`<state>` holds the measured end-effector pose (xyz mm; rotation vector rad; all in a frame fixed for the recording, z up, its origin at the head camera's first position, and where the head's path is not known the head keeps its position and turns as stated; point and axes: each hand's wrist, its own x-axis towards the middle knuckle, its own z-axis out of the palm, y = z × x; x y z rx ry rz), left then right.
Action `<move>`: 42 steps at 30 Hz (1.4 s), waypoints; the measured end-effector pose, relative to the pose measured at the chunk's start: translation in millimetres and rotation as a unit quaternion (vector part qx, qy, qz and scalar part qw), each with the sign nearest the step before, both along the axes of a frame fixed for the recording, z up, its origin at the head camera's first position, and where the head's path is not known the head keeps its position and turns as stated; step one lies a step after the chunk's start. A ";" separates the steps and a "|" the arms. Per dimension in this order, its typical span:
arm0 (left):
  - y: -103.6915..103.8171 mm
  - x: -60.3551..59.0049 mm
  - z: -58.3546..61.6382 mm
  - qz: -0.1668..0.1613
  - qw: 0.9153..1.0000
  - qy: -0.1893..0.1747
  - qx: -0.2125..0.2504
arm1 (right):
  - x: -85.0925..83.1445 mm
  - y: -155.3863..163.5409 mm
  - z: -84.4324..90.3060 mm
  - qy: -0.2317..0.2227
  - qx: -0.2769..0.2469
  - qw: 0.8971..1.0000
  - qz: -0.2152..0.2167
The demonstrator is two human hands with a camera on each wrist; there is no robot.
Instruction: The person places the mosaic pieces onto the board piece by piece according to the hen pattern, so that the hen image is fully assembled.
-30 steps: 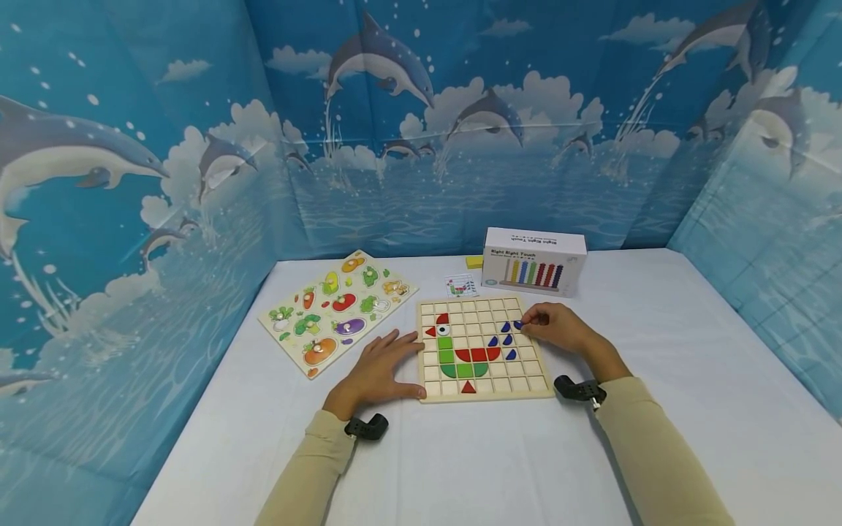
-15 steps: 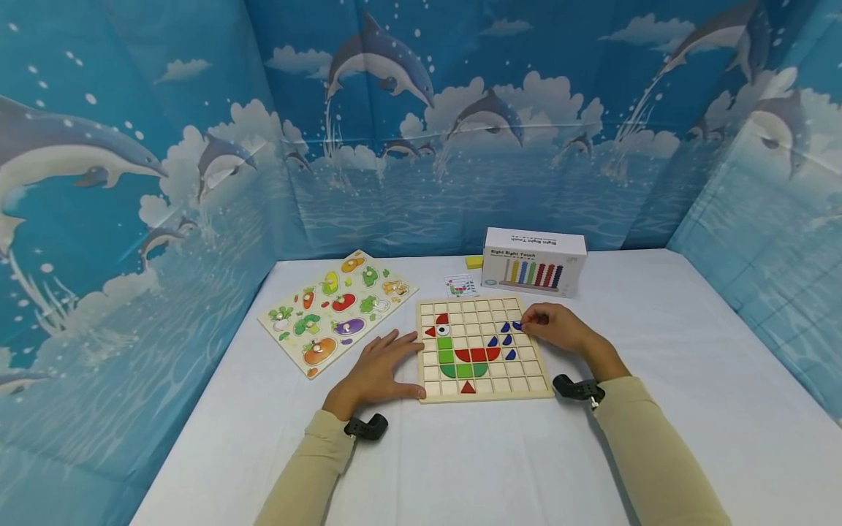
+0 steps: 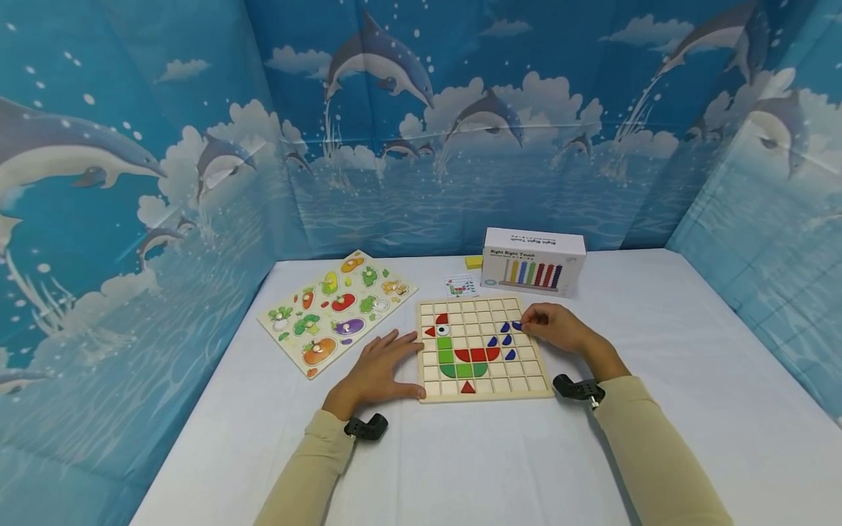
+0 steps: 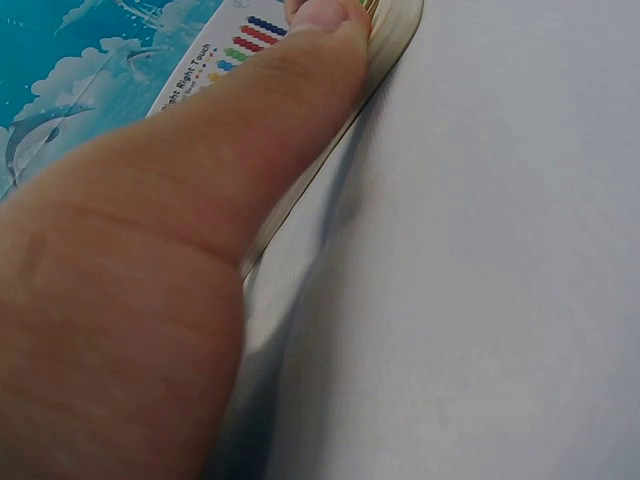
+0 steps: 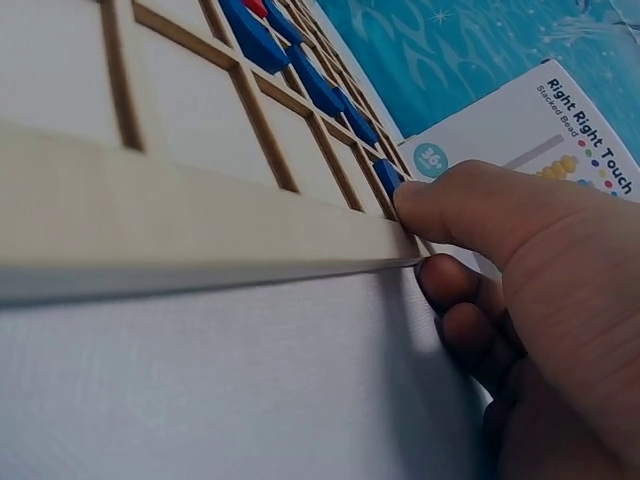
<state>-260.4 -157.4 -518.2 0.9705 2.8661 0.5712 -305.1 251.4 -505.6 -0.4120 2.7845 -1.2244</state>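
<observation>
A blue piece [image 3: 517, 326] sat in a cell near the far right edge of the grid board [image 3: 483, 391], pinched by the curled fingertips of the right hand [image 3: 559, 328]. The left hand [image 3: 381, 365] lay flat against the board's left edge, fingers straight, thumb along the rim. Red and green pieces filled the board's middle. Left of the board lay a vegetable puzzle [image 3: 335, 310]; behind it stood a white box [image 3: 533, 261] and a card [image 3: 460, 286].

Two puzzle boards [image 3: 483, 349] [image 3: 338, 310], one box [image 3: 533, 261], two hands [image 3: 378, 369] [image 3: 559, 329].
</observation>
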 end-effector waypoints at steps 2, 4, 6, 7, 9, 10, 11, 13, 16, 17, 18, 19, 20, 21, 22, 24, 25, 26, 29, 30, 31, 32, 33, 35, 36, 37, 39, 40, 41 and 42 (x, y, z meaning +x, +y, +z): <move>-0.2 -0.1 -0.2 -0.002 1.000 -0.001 0.003 | 0.4 0.3 0.7 -0.010 -0.004 1.000 -0.001; -0.5 -0.3 -0.8 -0.004 1.000 -0.002 0.006 | 1.6 0.9 2.0 -0.022 -0.010 1.000 -0.010; -0.5 -0.6 -1.2 -0.005 1.000 -0.002 0.006 | 3.3 2.3 4.0 -0.033 -0.019 0.999 -0.018; -0.5 -0.7 -1.5 -0.005 1.000 -0.002 0.007 | 4.4 3.2 5.2 -0.036 -0.027 0.999 -0.022; -0.6 -1.1 -2.0 -0.004 1.000 -0.002 0.005 | 6.3 6.1 7.7 -0.035 -0.039 0.998 -0.032; -0.7 -1.4 -2.1 -0.003 1.000 -0.002 0.004 | 7.3 8.0 8.9 -0.032 -0.045 0.998 -0.035; -0.7 -1.7 -2.0 -0.002 1.000 -0.002 0.003 | 8.3 10.4 10.2 -0.029 -0.053 0.997 -0.040; -0.8 -1.9 -1.9 -0.002 1.000 -0.001 0.001 | 11.0 16.4 12.3 -0.025 -0.067 0.996 -0.049; -0.9 -1.6 -1.3 -0.001 1.000 -0.002 0.003 | 16.1 29.9 12.9 -0.030 -0.064 0.996 -0.055; -0.9 -1.6 -1.1 -0.001 1.000 -0.002 0.003 | 18.0 35.6 12.7 -0.036 -0.059 0.996 -0.056; -0.8 -1.5 -0.9 0.000 1.000 -0.002 0.003 | 20.1 41.3 12.2 -0.042 -0.053 0.996 -0.057; -0.7 -1.4 -0.6 0.001 1.000 -0.004 0.002 | 22.3 47.2 11.2 -0.045 -0.044 0.996 -0.059; -0.6 -1.5 -0.5 0.002 1.000 -0.004 0.001 | 24.5 52.9 10.3 -0.049 -0.033 0.996 -0.062; -0.5 -1.7 -0.4 0.003 1.000 -0.004 0.001 | 27.0 58.3 9.3 -0.050 -0.025 0.996 -0.065; -0.3 -1.8 -0.4 0.004 1.000 -0.004 -0.002 | 29.3 63.7 8.2 -0.050 -0.014 0.996 -0.070; -0.3 -1.9 -0.2 0.005 1.000 -0.006 -0.005 | 33.5 72.2 5.4 -0.047 0.002 0.996 -0.077; -0.4 -1.8 -0.4 0.004 1.000 -0.005 -0.005 | 35.3 75.5 3.5 -0.044 0.010 0.996 -0.079; -0.6 -1.8 -0.5 0.004 1.000 -0.005 -0.004 | 36.7 77.9 1.6 -0.040 0.016 0.996 -0.080; -1.3 -1.0 -0.2 0.001 1.000 -0.006 -0.001 | 40.6 80.2 -3.0 -0.018 0.025 0.997 -0.076; -1.4 -0.9 0.1 0.001 1.000 -0.006 0.000 | 41.4 79.7 -4.4 -0.008 0.026 0.997 -0.074; -1.4 -0.9 0.2 0.000 1.000 -0.005 0.001 | 42.0 79.0 -5.4 0.003 0.028 0.997 -0.074; -1.4 -0.9 0.6 0.000 1.000 -0.007 0.000 | 42.6 77.9 -6.2 0.014 0.030 0.997 -0.073; -1.4 -0.8 0.8 0.000 1.000 -0.006 -0.001 | 43.4 76.7 -6.5 0.023 0.029 0.997 -0.071; -1.1 -0.7 0.9 0.001 1.000 -0.007 -0.003 | 44.1 74.8 -7.2 0.034 0.029 0.997 -0.069; -0.9 -0.8 0.5 0.002 1.000 -0.007 -0.004 | 44.2 74.2 -7.4 0.036 0.031 0.996 -0.070; -0.8 -0.9 0.2 0.003 1.000 -0.006 -0.006 | 44.8 73.4 -7.1 0.036 0.033 0.996 -0.073; -0.4 -0.9 -0.3 0.005 1.000 -0.006 -0.008 | 45.5 72.6 -6.9 0.032 0.035 0.996 -0.076; -0.2 -1.1 -0.7 0.005 1.000 -0.006 -0.010 | 45.8 72.3 -6.8 0.029 0.037 0.996 -0.079; 0.1 -1.3 -1.0 0.005 1.000 -0.004 -0.010 | 46.0 72.1 -6.7 0.028 0.038 0.996 -0.082; 0.1 -1.6 -1.3 0.004 1.000 -0.004 -0.010 | 46.3 71.9 -6.5 0.027 0.039 0.995 -0.084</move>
